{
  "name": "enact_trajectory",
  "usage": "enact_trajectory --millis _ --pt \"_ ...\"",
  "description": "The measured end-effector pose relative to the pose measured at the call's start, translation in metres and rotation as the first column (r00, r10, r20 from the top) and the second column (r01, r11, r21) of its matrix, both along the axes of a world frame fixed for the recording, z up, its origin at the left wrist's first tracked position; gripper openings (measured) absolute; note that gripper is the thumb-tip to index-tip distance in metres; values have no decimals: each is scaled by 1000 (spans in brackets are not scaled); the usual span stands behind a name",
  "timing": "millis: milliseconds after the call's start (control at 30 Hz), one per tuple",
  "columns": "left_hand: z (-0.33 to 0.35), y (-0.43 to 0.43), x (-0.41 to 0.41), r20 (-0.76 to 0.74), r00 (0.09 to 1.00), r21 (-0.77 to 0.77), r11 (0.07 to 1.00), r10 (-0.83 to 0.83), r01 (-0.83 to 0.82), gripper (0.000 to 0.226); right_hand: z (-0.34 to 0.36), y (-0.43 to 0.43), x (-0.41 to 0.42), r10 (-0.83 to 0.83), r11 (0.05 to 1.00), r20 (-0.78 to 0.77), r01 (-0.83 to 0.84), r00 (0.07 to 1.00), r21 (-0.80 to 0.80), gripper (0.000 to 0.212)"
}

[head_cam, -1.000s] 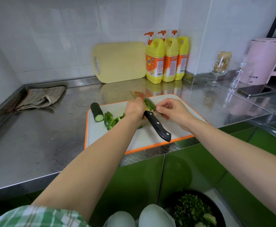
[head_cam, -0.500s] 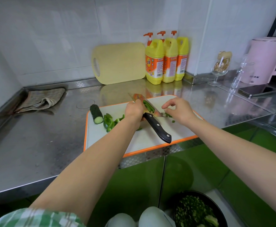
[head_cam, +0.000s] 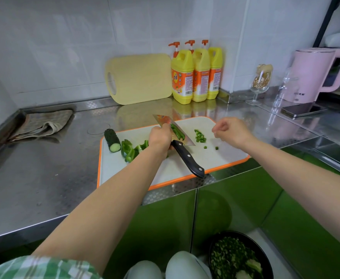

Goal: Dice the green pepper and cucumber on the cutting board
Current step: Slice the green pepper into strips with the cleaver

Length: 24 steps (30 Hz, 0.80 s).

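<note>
A white cutting board with an orange rim (head_cam: pixel 225 156) lies on the steel counter. On its left end are a stub of cucumber (head_cam: pixel 112 139) and a heap of green pepper pieces (head_cam: pixel 129 151). My left hand (head_cam: pixel 160 137) grips the knife (head_cam: pixel 187 158) where blade meets handle. The black handle points toward me, and the blade is tilted up with pepper strips (head_cam: pixel 177 132) stuck to it. Diced pepper (head_cam: pixel 200 136) sits just right of the blade. My right hand (head_cam: pixel 232 131) hovers over the board's right end, fingers loosely curled, holding nothing.
A yellow board (head_cam: pixel 140 79) and three yellow detergent bottles (head_cam: pixel 195 75) stand against the back wall. A cloth (head_cam: pixel 42 124) lies at far left. A glass (head_cam: pixel 260 81), phone (head_cam: pixel 304 110) and pink kettle (head_cam: pixel 314 75) are at right. A black bowl of chopped greens (head_cam: pixel 239 256) sits below the counter.
My right hand has left the blade and moved right. A small pile of diced pepper now shows beside the knife. My left hand and the knife have barely moved.
</note>
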<state>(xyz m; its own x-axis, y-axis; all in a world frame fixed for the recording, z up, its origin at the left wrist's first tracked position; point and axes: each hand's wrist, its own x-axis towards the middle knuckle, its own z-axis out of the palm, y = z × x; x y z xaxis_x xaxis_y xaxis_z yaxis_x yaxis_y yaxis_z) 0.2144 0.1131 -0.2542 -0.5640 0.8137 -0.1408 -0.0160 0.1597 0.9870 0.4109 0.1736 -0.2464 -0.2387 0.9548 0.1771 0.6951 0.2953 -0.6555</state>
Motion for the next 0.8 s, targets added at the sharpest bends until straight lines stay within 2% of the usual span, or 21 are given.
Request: enact_trajectory --millis 67,133,200,300,467,567,633,700,800 --pt "1 -1 0 -15 1000 3 1000 8 -8 24 6 -6 4 6 995 193 13 981 -98 9" --pt "3 -3 -1 -12 1000 4 1000 19 -19 20 9 -14 4 40 972 238 17 971 -233 12" --pt "5 -6 -4 -9 999 0 999 35 -35 16 7 -15 0 39 959 128 -2 991 -284 19" --pt "6 -9 -10 5 998 3 998 58 -58 16 1 -15 -8 49 938 -167 -102 985 -331 26" --pt "6 -10 -21 108 984 58 987 140 -146 26 -6 -14 -20 51 985 -269 -93 962 -145 24" --pt "5 -11 -26 159 972 61 981 174 -186 29 -6 -23 -32 145 983 -282 -172 948 -72 31" --pt "3 -12 -27 173 969 51 981 178 -189 28 -6 -31 -41 242 940 -308 -302 920 -162 33" --pt "1 -12 -27 170 969 40 981 179 -188 28 -8 -37 -48 315 857 -359 -426 878 -289 32" --pt "-1 -11 -28 170 971 33 983 171 -179 27 -11 -34 -55 278 790 -457 -472 845 -391 35"
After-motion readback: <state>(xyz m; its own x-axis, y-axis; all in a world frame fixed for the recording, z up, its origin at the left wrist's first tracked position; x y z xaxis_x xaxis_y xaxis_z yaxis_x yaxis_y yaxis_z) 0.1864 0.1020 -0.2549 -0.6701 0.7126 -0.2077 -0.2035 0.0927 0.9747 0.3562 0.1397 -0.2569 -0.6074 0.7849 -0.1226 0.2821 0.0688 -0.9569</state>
